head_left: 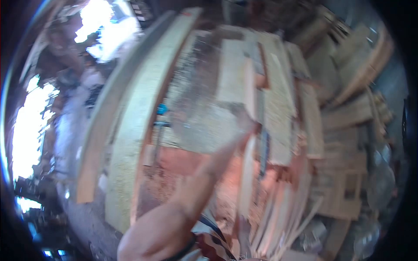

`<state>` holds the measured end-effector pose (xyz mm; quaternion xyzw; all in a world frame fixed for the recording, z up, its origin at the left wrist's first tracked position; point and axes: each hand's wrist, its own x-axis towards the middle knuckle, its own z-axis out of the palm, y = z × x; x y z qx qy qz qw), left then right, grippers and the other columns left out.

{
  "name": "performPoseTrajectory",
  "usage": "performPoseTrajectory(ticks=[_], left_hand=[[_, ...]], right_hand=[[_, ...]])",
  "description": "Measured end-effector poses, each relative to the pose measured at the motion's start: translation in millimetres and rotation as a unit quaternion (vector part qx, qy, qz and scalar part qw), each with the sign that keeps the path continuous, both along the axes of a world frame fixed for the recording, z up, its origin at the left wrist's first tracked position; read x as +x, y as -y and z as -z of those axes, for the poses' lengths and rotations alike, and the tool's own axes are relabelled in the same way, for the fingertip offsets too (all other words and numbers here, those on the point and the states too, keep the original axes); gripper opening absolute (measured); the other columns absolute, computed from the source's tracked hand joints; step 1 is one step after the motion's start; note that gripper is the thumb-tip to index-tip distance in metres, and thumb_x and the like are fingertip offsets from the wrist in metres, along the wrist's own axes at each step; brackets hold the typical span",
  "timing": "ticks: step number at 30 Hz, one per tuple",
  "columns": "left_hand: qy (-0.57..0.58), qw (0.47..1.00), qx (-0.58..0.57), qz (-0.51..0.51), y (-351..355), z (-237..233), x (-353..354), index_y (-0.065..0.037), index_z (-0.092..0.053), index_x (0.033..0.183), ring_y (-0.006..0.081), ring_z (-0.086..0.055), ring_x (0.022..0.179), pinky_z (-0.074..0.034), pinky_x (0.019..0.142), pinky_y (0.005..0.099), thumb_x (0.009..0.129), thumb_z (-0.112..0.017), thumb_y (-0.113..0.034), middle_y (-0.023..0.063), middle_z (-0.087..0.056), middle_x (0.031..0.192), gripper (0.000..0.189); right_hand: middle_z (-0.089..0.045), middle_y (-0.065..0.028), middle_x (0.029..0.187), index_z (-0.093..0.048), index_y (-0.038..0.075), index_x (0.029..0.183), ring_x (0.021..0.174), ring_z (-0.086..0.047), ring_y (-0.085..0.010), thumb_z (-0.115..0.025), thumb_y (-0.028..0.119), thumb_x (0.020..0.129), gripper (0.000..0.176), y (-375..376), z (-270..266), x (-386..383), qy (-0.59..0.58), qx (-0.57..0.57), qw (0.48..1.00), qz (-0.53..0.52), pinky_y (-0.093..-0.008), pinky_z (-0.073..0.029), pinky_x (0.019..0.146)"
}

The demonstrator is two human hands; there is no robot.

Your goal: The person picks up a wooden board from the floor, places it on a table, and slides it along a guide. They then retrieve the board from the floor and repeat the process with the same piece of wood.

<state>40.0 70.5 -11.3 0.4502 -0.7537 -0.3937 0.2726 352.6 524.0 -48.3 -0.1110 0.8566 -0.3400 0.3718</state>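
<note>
My left arm reaches up from the bottom left, and my left hand (244,121) is closed around a long, narrow wooden strip (247,165). The strip runs lengthwise through the middle of the view, with its far part beside a wide pale board (232,69). What seems to be my right hand (244,229) is at the strip's near end, low in the view; blur hides its fingers. Just right of the strip is a dark, thin metal-looking piece (264,150). Motion blurs much of the picture.
Long planks (135,108) lie on the left, with a small blue object (162,108) beside them. Reddish sawdust (174,169) covers the near middle. Thin wood strips (278,213) fan out at lower right. Stacked boards (344,174) fill the right side.
</note>
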Motion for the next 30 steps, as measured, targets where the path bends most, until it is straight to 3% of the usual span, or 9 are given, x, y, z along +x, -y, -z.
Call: performPoseTrajectory(ticks=[1,2,5,9,12,13,22,25,30], left_hand=[[0.072,0.991,-0.114,-0.017,-0.6,16.4,-10.1,0.007,-0.036,0.150,0.0546,-0.031,0.147,-0.028,0.124,0.0558,0.071,-0.083,-0.026,0.0376,-0.038,0.152,0.098],[0.015,0.998,-0.044,0.039,2.1,-5.8,-0.3,0.008,-0.032,0.152,0.0576,-0.024,0.150,-0.024,0.125,0.0577,0.077,-0.082,-0.029,0.0408,-0.033,0.156,0.098],[0.028,0.995,-0.041,0.083,8.4,-12.2,3.6,0.012,-0.028,0.152,0.0579,-0.022,0.150,-0.017,0.127,0.0592,0.084,-0.078,-0.032,0.0430,-0.031,0.156,0.095],[0.047,0.990,-0.074,0.110,20.7,7.4,-11.6,0.019,-0.025,0.150,0.0587,-0.021,0.150,-0.014,0.127,0.0608,0.089,-0.075,-0.036,0.0436,-0.032,0.154,0.096],[0.073,0.985,-0.091,0.128,28.7,0.0,-15.9,0.022,-0.024,0.149,0.0587,-0.020,0.150,-0.016,0.126,0.0618,0.093,-0.070,-0.040,0.0413,-0.030,0.156,0.095],[0.085,0.984,-0.085,0.133,29.7,-7.7,-15.2,0.022,-0.024,0.150,0.0586,-0.020,0.150,-0.016,0.126,0.0620,0.094,-0.070,-0.040,0.0407,-0.029,0.156,0.095],[0.082,0.986,-0.064,0.127,47.5,-12.6,-28.4,0.021,-0.022,0.151,0.0583,-0.018,0.152,-0.017,0.125,0.0636,0.095,-0.070,-0.039,0.0394,-0.029,0.156,0.095],[0.087,0.985,-0.075,0.132,56.8,-9.9,-37.0,0.020,-0.021,0.151,0.0577,-0.018,0.152,-0.017,0.126,0.0633,0.094,-0.071,-0.038,0.0400,-0.030,0.156,0.095],[0.077,0.987,-0.075,0.120,67.6,-4.8,-48.2,0.020,-0.022,0.150,0.0573,-0.018,0.152,-0.017,0.126,0.0629,0.094,-0.071,-0.037,0.0407,-0.030,0.155,0.093]], right_hand=[[-0.069,-0.0289,0.121,-0.061,-0.004,0.136,0.112,-0.067,-0.0423,-0.058,0.045,0.103,0.059,18.1,-29.2,-10.9,0.058,-0.037,0.995,0.073,-0.0490,-0.053,0.094],[-0.070,-0.0288,0.118,-0.063,-0.006,0.132,0.105,-0.070,-0.0435,-0.056,0.039,0.105,0.053,19.8,-28.2,-11.1,0.017,-0.046,0.991,0.128,-0.0478,-0.055,0.089],[-0.070,-0.0304,0.124,-0.066,-0.011,0.126,0.114,-0.069,-0.0399,-0.055,0.051,0.105,0.066,24.8,-25.4,-17.7,0.014,-0.037,0.992,0.118,-0.0433,-0.053,0.094],[-0.066,-0.0290,0.132,-0.059,-0.010,0.137,0.123,-0.064,-0.0381,-0.055,0.052,0.105,0.071,40.6,-48.4,-23.4,0.038,-0.078,0.987,0.138,-0.0431,-0.049,0.102],[-0.027,-0.0222,0.169,-0.033,0.006,0.162,0.155,-0.022,-0.0476,-0.047,0.065,0.104,0.084,51.8,-82.9,-47.3,0.225,-0.016,0.971,0.083,-0.0434,-0.018,0.130],[-0.032,-0.0280,0.165,-0.043,0.002,0.156,0.155,-0.028,-0.0400,-0.046,0.064,0.104,0.080,50.0,-72.1,-48.4,0.188,-0.009,0.980,0.067,-0.0447,-0.022,0.129],[-0.043,-0.0303,0.158,-0.043,-0.008,0.153,0.150,-0.036,-0.0459,-0.049,0.077,0.096,0.103,53.1,-31.1,-57.2,0.116,-0.027,0.989,0.085,-0.0457,-0.034,0.122],[-0.042,-0.0336,0.157,-0.040,-0.011,0.153,0.149,-0.038,-0.0464,-0.046,0.078,0.097,0.106,63.2,-33.5,-65.1,0.127,-0.050,0.987,0.085,-0.0465,-0.035,0.121],[-0.045,-0.0353,0.154,-0.043,-0.013,0.151,0.147,-0.041,-0.0456,-0.049,0.074,0.098,0.102,72.7,-31.0,-76.1,0.130,0.009,0.988,0.079,-0.0465,-0.036,0.120]])
